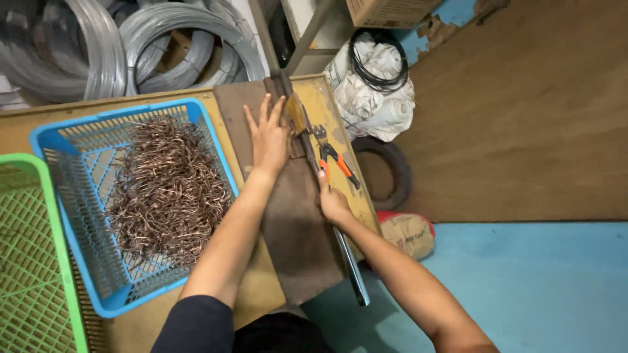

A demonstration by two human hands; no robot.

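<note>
1. Nearest the camera, the person's dark sleeve leads up the left forearm across a brown mat (297, 235) that lies on the tabletop (330, 108).
2. Left hand (269, 134) lies flat, fingers spread and holding nothing, pressing on the far part of the mat, just beside a small metal jig (294, 112) fixed near the tabletop's right edge.
3. Right hand (332, 202) is closed around a long metal lever bar (347, 261) that runs along the right edge of the mat and sticks out past the tabletop's near edge.
4. Orange-handled pliers (333, 157) lie untouched on the tabletop, just right of the bar.
5. Left of the mat stands a blue basket (46, 140) heaped with bent copper-coloured wire pieces (167, 189); a green basket (39, 261) sits beside it. Coils of grey wire (98, 46) are stacked beyond the tabletop.
6. Judging by the hands, the step looks like working the lever at the jig, with the left hand steadying; the next move would call for a firm, even swing of the bar with fingers kept out of the jig.
</note>
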